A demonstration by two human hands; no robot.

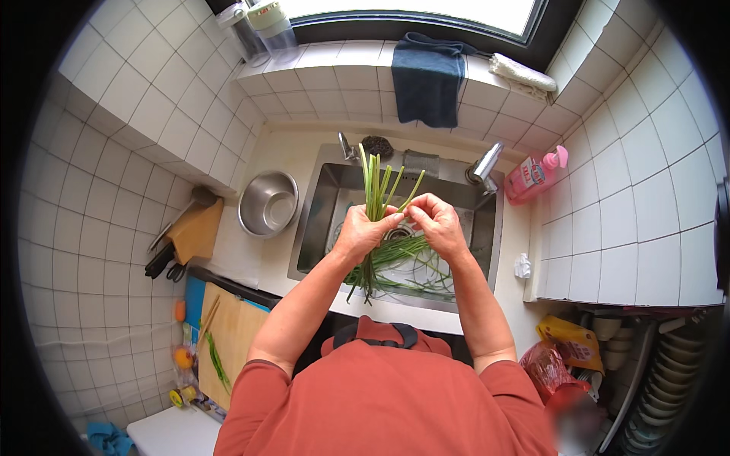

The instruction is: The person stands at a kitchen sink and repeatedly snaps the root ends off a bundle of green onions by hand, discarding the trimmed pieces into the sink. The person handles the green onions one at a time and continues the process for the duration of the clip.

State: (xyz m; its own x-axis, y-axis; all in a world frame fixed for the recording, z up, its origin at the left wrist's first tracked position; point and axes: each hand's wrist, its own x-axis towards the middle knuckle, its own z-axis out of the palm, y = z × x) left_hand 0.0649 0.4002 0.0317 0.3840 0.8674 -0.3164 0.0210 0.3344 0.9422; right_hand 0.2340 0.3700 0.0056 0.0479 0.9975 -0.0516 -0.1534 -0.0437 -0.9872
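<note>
My left hand [364, 229] grips a bunch of long green stalks [374, 185], probably garlic chives, above the sink. Their pale cut ends fan out upward, and the darker leafy ends hang below the fist. Close beside it, my right hand [438, 223] has its thumb and fingertips pinched at a single stalk [414, 191] leaning out to the right; the exact contact is partly hidden by the fingers. Under both hands is a stainless steel sink [486, 239], where more loose green stalks [408, 251] lie in a spread heap around the drain.
A steel bowl [268, 204] stands left of the sink, near a wooden knife block [197, 231]. The faucet [485, 167] and a pink pump bottle [530, 178] are on the right. Green peppers [215, 359] and chopsticks lie on a cutting board [245, 336] at lower left.
</note>
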